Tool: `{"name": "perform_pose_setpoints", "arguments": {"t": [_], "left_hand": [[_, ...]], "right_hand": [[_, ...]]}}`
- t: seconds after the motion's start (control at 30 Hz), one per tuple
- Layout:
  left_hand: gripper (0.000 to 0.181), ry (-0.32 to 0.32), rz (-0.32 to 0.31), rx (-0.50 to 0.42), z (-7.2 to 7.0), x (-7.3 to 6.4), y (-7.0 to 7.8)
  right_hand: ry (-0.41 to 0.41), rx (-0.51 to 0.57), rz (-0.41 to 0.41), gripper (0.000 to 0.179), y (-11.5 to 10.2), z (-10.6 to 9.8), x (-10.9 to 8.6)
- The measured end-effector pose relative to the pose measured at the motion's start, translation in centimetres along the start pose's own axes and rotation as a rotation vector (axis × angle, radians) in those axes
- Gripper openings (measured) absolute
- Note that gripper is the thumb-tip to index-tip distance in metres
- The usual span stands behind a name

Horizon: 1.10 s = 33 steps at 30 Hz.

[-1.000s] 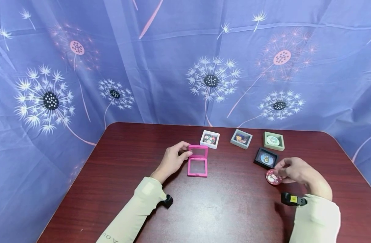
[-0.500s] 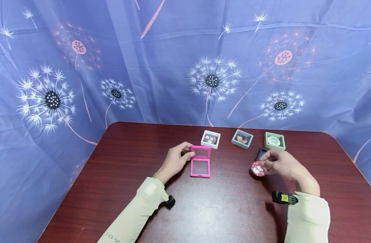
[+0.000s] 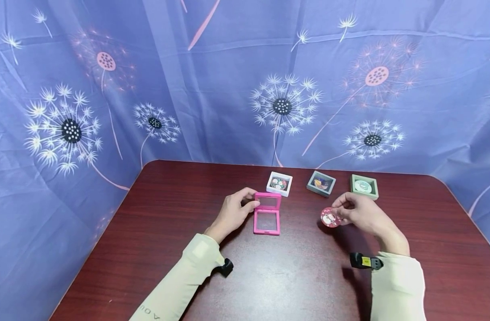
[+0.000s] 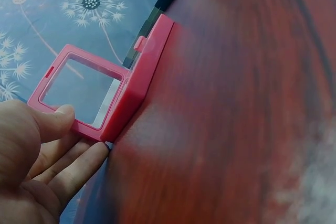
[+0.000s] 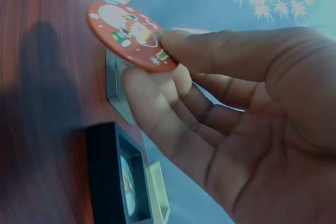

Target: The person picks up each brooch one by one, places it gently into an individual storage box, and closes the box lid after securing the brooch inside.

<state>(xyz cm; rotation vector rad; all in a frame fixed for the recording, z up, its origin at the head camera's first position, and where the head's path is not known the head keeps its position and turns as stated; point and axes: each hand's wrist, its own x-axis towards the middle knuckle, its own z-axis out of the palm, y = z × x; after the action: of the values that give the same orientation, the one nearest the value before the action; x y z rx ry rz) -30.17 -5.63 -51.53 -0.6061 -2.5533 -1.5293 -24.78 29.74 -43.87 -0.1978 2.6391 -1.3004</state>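
Observation:
My left hand (image 3: 233,211) pinches the raised lid of a pink square display case (image 3: 267,221), thumb on the front and fingers behind. The case is unfolded, its base flat on the table and its two clear windows bare. In the left wrist view the lid tilts up from the base, and the thumb presses on the lid's frame (image 4: 39,98). My right hand (image 3: 367,218) holds a red round badge (image 3: 330,217) by its edge, above the table. White and green figures decorate the badge's face (image 5: 131,38) in the right wrist view.
Along the back stand a white case (image 3: 279,183), a grey case (image 3: 321,183) and a green case (image 3: 364,186), each with a round badge inside. A black case (image 5: 107,171) lies under the right hand, hidden in the head view. A patterned blue cloth (image 3: 213,102) hangs behind the table.
My right hand has lifted the red badge and carried it leftward, past the black case, which it now covers in the head view. The left hand keeps its hold on the pink lid.

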Motion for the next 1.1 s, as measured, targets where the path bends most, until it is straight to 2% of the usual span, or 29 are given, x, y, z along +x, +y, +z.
{"name": "perform_pose_setpoints", "arguments": {"t": [0.37, 0.57, 0.67, 0.77, 0.93, 1.03, 1.1], "left_hand": [[0.02, 0.003, 0.01, 0.007, 0.1, 0.1, 0.0], [0.019, 0.003, 0.008, 0.02, 0.1, 0.1, -0.1], [0.021, -0.018, -0.002, 0.042, -0.1, 0.2, -0.2], [0.031, -0.092, -0.033, 0.031, -0.7, 0.2, -0.3], [0.074, -0.299, -0.11, -0.046, -2.0, 0.2, -0.5], [0.097, -0.408, -0.097, -0.027, -2.4, 0.1, -0.4], [0.108, -0.456, -0.073, -0.005, -2.4, 0.0, -0.4]], "right_hand": [[0.074, 0.009, -0.025, 0.013, -1.8, 1.4, 0.6], [0.056, 0.02, -0.043, 0.013, -2.6, 2.4, 1.0], [0.043, 0.019, -0.048, 0.014, -2.8, 2.7, 1.2], [0.036, 0.017, -0.049, 0.015, -2.8, 2.8, 1.2], [0.033, 0.014, -0.045, 0.014, -2.9, 2.8, 1.2], [0.027, 0.02, -0.048, 0.013, -2.9, 2.8, 1.3], [0.023, 0.023, -0.046, 0.013, -2.9, 2.8, 1.3]]}}
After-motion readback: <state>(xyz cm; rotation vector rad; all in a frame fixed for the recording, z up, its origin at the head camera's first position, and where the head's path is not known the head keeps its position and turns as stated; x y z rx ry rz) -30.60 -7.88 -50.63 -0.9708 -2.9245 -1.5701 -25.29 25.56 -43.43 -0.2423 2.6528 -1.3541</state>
